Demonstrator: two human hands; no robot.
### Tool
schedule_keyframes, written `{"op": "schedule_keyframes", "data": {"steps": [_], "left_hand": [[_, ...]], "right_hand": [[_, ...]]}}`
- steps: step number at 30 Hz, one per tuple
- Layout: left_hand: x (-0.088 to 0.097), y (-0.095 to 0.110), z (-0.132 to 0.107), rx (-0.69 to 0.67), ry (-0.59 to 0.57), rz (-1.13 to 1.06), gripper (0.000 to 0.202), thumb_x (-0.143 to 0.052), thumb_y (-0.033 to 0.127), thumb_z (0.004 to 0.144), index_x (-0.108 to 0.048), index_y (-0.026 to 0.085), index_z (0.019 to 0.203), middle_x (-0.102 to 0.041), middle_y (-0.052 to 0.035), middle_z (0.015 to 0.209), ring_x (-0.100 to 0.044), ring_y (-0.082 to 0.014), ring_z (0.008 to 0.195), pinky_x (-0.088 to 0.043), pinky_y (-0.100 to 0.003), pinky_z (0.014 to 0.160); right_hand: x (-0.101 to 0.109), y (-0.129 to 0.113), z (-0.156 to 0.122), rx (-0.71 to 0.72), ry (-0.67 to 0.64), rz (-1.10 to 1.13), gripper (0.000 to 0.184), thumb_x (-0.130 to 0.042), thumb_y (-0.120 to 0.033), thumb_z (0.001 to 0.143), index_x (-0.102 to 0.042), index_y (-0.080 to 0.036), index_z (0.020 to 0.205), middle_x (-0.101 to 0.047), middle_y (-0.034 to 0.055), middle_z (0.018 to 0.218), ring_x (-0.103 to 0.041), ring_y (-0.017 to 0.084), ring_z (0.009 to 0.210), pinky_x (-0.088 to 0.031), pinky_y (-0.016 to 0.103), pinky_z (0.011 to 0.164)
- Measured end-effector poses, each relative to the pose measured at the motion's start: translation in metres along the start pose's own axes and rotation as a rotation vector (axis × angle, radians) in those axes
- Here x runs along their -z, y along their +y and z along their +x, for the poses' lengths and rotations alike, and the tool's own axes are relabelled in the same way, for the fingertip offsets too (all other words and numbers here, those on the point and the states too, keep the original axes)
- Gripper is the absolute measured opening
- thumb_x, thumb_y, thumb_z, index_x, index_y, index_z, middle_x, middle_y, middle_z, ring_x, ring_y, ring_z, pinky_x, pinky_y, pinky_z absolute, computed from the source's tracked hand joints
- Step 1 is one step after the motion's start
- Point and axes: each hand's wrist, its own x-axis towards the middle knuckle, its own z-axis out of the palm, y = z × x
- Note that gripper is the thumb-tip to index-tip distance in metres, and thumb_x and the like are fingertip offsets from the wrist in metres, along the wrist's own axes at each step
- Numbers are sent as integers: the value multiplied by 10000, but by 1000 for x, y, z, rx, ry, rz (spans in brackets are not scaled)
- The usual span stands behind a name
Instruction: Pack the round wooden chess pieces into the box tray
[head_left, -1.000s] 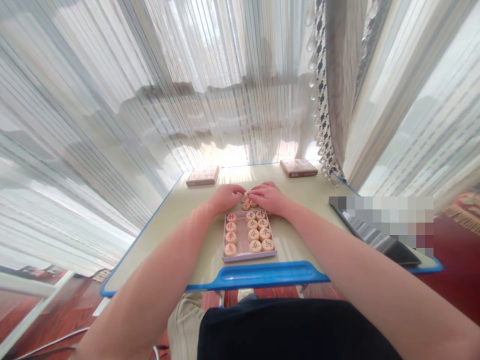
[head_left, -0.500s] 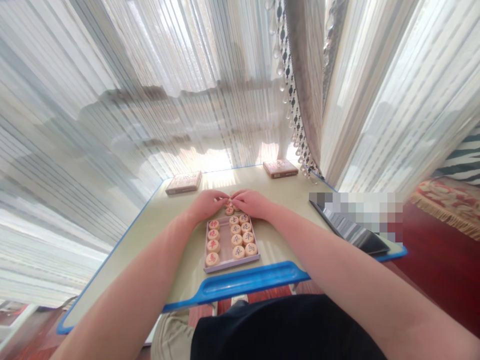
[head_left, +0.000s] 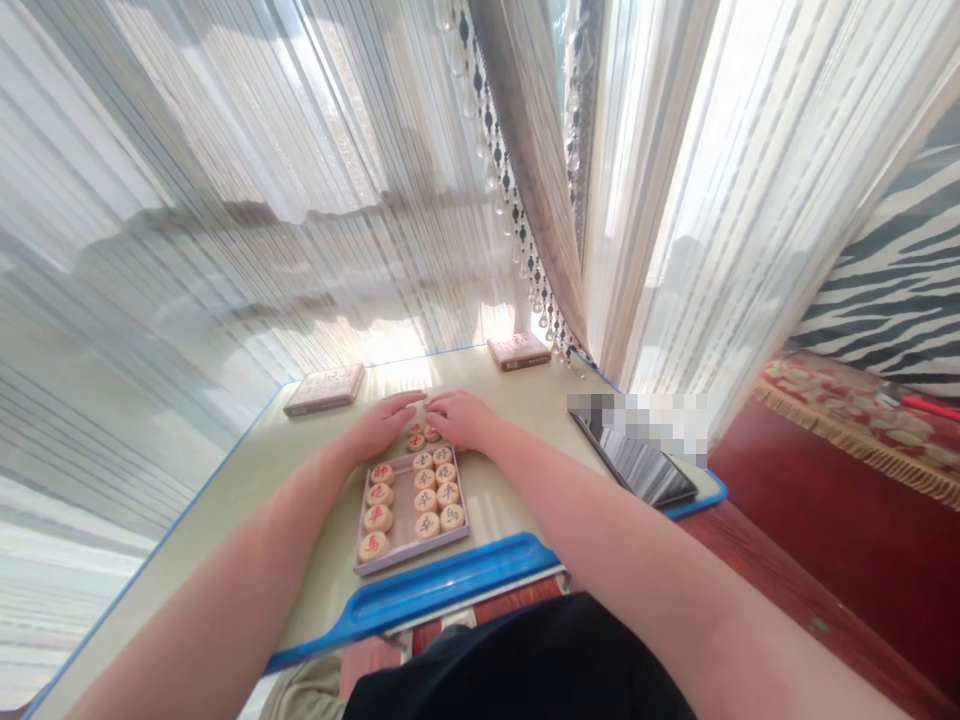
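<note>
A shallow box tray of Chinese chess pieces sits near the front of the table. Its left column holds red-marked pieces; two columns of black-marked pieces fill the right, and a bare strip runs between. Just beyond the tray's far edge is a small cluster of loose red-marked Chinese chess pieces. My left hand reaches around the cluster's left side, fingers stretched out. From the right, my right hand rests beside the pieces with fingers extended, its thumb close to one. Some pieces may be hidden behind the hands.
Two flat boxes lie along the far side: one box at left, another box at right. A dark tablet-like slab lies on the table's right side. String curtains hang behind. A blue trough lines the front edge.
The view has turned to the right, so everything sits further left. My fingertips, close together before, have parted a little, and more of the loose pieces shows between my hands.
</note>
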Motion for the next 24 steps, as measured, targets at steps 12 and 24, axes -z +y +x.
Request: {"op": "schedule_keyframes", "data": {"steps": [12, 24], "left_hand": [[7, -6, -1, -20, -17, 180, 384, -467, 487, 753, -695, 220, 908, -690, -47, 978, -606, -207, 897, -466, -291, 814], [8, -10, -5, 53, 66, -76, 401, -653, 398, 606, -658, 149, 920, -672, -40, 793, -605, -178, 734, -485, -295, 696]], "right_hand": [[1, -3, -1, -57, -2, 45, 318, -450, -345, 860, -694, -196, 999, -666, 60, 1106, -562, 204, 1062, -410, 291, 915], [-4, -6, -2, -112, 65, 157, 383, -476, -263, 830, -607, -161, 1175, -653, 78, 1119, -537, 197, 1082, -392, 309, 955]]}}
